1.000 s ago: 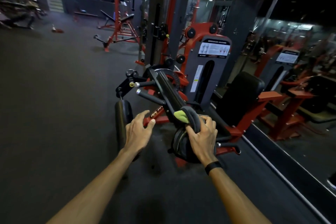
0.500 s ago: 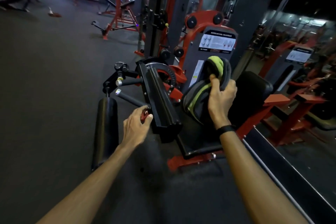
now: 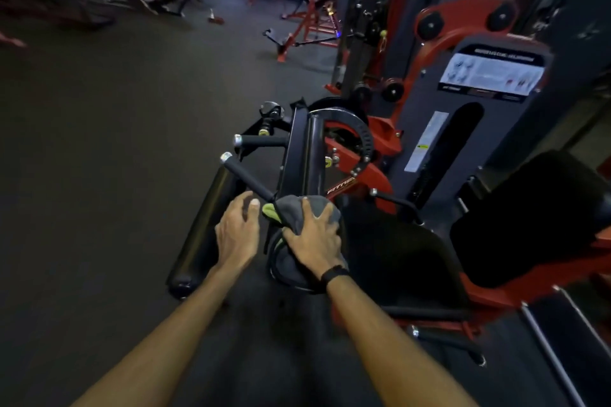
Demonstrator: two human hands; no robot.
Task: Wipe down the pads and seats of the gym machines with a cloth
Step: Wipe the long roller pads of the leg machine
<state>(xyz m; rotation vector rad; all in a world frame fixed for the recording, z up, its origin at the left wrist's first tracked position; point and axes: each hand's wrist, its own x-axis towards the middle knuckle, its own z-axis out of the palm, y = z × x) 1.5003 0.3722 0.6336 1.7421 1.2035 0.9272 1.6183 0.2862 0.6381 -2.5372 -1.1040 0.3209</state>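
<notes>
A grey cloth (image 3: 299, 213) with a green edge lies over the end of a black roller pad (image 3: 286, 269) on the red and black leg machine. My right hand (image 3: 314, 241) presses down on the cloth with spread fingers; a black band sits on that wrist. My left hand (image 3: 236, 236) hovers just left of it with loosely bent fingers, holding nothing, its thumb close to a black handle bar (image 3: 248, 178). A second long roller pad (image 3: 205, 225) lies to the left. The black seat (image 3: 400, 258) and back pad (image 3: 535, 218) are to the right.
The machine's grey weight-stack cover (image 3: 463, 129) with a chart stands behind the seat. A red bench rack (image 3: 314, 13) stands farther back. Dark rubber floor (image 3: 115, 142) stretches to the left. Red frame parts (image 3: 429, 324) run low at the right.
My right hand brought the cloth down from in front of the weight-stack cover onto the roller pad's end. My left hand let go of the machine's arm and now hovers beside the cloth.
</notes>
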